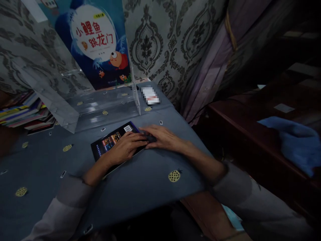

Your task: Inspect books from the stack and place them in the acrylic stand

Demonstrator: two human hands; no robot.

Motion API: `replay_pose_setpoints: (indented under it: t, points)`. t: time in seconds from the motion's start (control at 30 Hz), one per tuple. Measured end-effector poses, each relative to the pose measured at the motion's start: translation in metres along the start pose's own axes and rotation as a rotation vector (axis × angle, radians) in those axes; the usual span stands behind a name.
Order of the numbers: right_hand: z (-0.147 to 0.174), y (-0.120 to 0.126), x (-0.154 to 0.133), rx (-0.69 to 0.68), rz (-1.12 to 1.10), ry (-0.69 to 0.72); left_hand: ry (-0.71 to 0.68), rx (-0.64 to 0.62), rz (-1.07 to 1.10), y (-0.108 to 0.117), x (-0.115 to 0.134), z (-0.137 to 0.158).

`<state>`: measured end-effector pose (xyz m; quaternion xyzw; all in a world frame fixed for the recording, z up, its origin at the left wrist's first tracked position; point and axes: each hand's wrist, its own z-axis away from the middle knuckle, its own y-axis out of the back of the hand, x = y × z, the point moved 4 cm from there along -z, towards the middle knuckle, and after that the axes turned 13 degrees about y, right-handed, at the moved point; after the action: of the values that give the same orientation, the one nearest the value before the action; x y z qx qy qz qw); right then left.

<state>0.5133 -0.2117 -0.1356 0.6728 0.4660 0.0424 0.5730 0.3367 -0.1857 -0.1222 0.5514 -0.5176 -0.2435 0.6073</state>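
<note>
A dark book [100, 144] lies flat on the cloth, its back cover up, with a barcode and small colour pictures. My left hand [123, 149] rests palm down across it, fingers stretched out toward the right. At the book's right end, my right hand [164, 138] curves round a small dark object [150, 137], its thumb on the near side and fingers on the far side. What that object is, or whether it joins the book, I cannot tell. The fingertips of both hands come close together there.
A clear acrylic stand [136, 98] stands behind the book. Beyond it, a blue picture book [87, 43] leans upright. Stacked books [27, 112] sit at the left, and a blurred white item [150, 94] lies at the back. A blue cloth [298, 140] drapes over dark red furniture [233, 124] at right.
</note>
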Motion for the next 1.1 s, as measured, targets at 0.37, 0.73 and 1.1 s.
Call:
replay_pose_setpoints:
  t: [0.37, 0.73, 1.1]
  points:
    - [0.000, 0.006, 0.000, 0.056, 0.107, -0.110, 0.092, 0.016, -0.096, 0.004, -0.011, 0.001]
    - [-0.008, -0.007, -0.023, 0.019, 0.179, -0.047, 0.536, -0.032, -0.273, 0.047, -0.073, 0.030]
    - [-0.007, -0.013, -0.014, 0.055, 0.099, 0.020, 0.681, -0.074, -0.346, 0.055, -0.074, 0.039]
